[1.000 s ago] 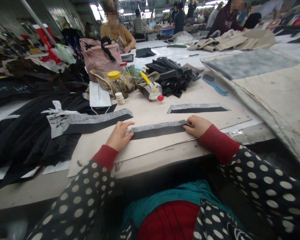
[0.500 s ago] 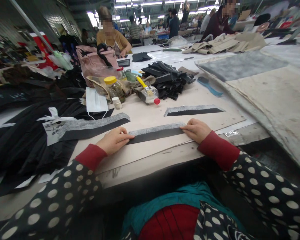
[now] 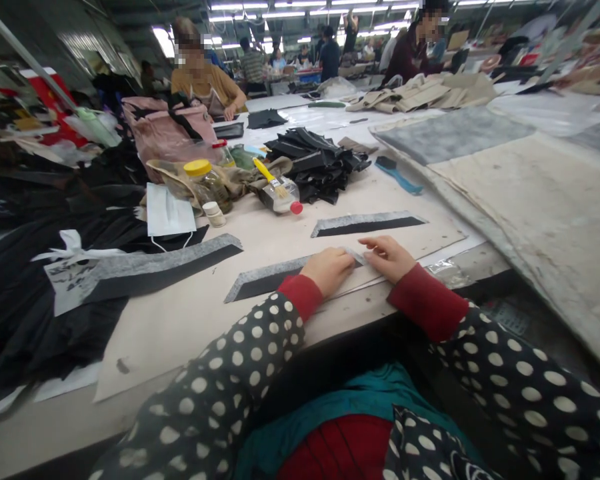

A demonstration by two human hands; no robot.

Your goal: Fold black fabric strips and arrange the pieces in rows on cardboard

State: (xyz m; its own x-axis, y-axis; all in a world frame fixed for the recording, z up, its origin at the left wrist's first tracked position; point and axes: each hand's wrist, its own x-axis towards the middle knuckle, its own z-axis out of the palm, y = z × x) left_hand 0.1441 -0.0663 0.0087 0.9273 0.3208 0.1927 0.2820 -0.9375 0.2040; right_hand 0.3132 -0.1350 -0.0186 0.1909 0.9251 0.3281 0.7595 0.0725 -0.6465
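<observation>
Three strips (image 3: 261,285), edges apart | left hand (image 3: 329,270) atop middle, grip unclear | right hand (image 3: 390,259) spread

Pale board (image 3: 170,320) on worktable (image 3: 70,420); grey-black strips (image 3: 370,224), small white bottle (image 3: 214,215) on board.

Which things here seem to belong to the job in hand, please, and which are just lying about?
Apparently in the job: left hand, over the near grey-and-black strip; right hand, at its right end; far strip; left strip.

Seemingly lying about: pink bag; face mask; yellow-lidded jar; white bottle.
</observation>
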